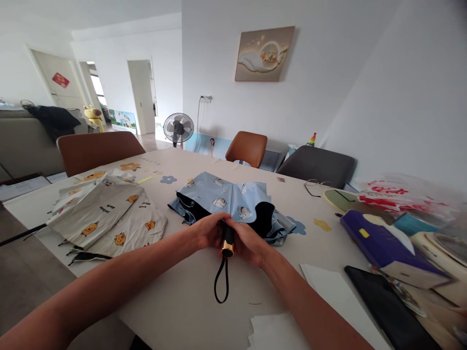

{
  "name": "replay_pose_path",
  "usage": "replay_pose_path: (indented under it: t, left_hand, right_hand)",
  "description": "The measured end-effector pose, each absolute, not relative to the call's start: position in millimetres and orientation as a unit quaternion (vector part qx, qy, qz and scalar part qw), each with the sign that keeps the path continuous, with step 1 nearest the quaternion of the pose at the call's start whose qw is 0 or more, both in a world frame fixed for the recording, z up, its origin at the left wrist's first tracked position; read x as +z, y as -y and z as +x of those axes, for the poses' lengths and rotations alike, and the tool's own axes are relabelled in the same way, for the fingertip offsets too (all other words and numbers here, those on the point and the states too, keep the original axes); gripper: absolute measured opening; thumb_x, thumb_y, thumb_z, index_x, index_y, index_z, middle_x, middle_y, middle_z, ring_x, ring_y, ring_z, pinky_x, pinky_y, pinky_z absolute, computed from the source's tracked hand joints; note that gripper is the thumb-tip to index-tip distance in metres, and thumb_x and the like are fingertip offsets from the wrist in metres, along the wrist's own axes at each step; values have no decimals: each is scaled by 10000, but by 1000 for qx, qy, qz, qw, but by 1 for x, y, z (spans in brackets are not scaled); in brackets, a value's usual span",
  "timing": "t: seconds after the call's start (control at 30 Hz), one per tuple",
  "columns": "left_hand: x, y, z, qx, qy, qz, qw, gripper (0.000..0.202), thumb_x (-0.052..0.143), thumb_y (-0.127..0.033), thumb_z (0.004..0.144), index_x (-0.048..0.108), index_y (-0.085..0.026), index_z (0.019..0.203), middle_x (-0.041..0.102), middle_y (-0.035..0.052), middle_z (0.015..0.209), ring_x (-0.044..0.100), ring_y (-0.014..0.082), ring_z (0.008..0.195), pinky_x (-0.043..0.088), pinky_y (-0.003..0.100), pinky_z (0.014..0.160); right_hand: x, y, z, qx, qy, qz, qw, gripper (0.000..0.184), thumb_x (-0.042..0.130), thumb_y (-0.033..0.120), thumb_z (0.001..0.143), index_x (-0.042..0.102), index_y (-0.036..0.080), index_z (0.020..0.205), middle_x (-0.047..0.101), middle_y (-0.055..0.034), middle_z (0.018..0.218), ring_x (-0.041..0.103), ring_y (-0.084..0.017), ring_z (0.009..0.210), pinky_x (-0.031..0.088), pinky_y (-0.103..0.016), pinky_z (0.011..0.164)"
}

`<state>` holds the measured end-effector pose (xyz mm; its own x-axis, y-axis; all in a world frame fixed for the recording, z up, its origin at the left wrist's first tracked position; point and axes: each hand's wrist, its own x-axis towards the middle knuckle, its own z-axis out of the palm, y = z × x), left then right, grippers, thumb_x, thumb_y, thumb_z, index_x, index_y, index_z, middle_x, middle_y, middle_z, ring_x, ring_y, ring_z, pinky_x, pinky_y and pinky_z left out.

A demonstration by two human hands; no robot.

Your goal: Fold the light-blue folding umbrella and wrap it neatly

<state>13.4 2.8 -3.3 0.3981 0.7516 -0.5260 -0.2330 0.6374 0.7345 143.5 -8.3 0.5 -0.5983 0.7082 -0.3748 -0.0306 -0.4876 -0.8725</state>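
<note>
A light blue folding umbrella [219,187] with white cartoon figures lies loosely bunched in front of me, its black lining showing at the folds. Its black handle has a gold end and a black wrist strap [221,282] that hangs toward me. My left hand [212,229] wraps the handle from the left, and my right hand [250,238] closes on it from the right. Both thumbs meet near the fabric's lower edge. To the left rests a cream umbrella [109,214] with orange cartoon figures, partly folded, its dark shaft pointing left.
On the right are a purple tissue pack [386,238], a black tablet [386,301], white papers [328,287], a plastic bag [408,192] and eyeglasses [317,184]. Brown chairs [98,150] and a grey chair [317,163] stand around the table. A fan [178,128] stands behind.
</note>
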Motion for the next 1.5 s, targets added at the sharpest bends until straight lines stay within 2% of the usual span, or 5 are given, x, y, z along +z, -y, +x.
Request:
replay_pose_path:
  t: [0.53,0.9,1.0,1.23,1.5]
  left_hand:
    - [-5,6,12,340,-449,276,778,176,500,-280,774,524,-125,695,568,31,607,538,131,543,439,250,570]
    - [-4,10,15,372,-431,302,765,152,470,-249,794,484,-125,708,558,38,600,548,151,503,437,277,501]
    - [-6,11,16,355,-421,297,780,181,397,-260,838,460,-122,740,554,51,599,562,168,487,462,321,507]
    - [-16,8,20,401,-431,285,757,156,426,-280,846,391,-160,752,488,-22,608,495,99,406,446,269,407]
    - [-26,10,32,384,-366,308,790,209,436,-336,855,410,-140,788,545,31,692,575,138,480,506,345,533]
  right_hand:
    - [6,10,148,613,602,-495,128,486,318,476,842,559,137,591,646,-121,546,589,-171,405,456,-254,324]
    - [47,20,168,577,688,-439,6,297,498,378,781,591,119,668,664,-89,614,597,-137,412,470,-210,393]
    - [66,22,178,560,689,-453,82,285,523,390,772,600,123,712,673,-91,640,626,-154,469,486,-218,433]
    - [111,-3,193,415,606,-483,476,158,601,285,731,611,130,753,647,-63,600,593,-145,441,513,-266,441]
    - [110,-40,237,314,636,-602,368,66,645,172,670,606,130,703,647,-79,681,614,-151,561,459,-200,415]
